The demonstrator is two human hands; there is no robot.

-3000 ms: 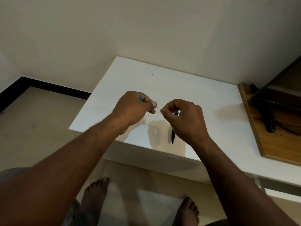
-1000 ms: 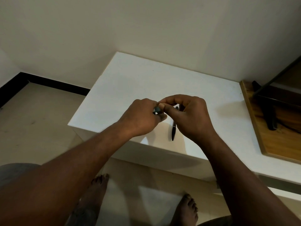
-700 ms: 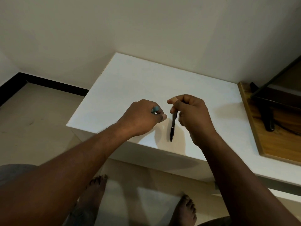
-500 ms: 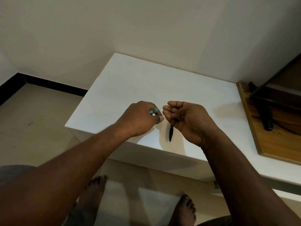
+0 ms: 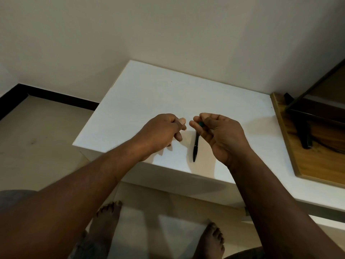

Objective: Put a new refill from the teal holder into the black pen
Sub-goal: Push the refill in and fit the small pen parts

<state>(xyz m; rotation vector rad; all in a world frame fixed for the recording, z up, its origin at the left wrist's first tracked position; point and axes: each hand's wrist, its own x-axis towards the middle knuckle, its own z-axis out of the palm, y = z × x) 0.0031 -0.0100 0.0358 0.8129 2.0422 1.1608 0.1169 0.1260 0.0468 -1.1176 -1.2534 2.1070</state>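
I see a plain cream wall (image 5: 168, 34) beyond the fingers (image 5: 194, 125), a white rectangular tabletop (image 5: 149, 94) beneath them, beige floor tiles (image 5: 37, 131) with a black skirting strip (image 5: 56, 97) to their left, and a brown wooden board (image 5: 317, 161) to their right. The light is dim.

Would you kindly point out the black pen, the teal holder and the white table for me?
black pen (image 5: 196, 146): head view, middle of the barrel.
teal holder (image 5: 201, 124): head view, the end showing between the fingers of the right hand (image 5: 222, 135).
white table (image 5: 149, 90): head view, bare top.

Pen (image 5: 195, 147) lies on table (image 5: 149, 94) between left hand (image 5: 162, 131) and right hand (image 5: 222, 135) holding the holder (image 5: 201, 124)
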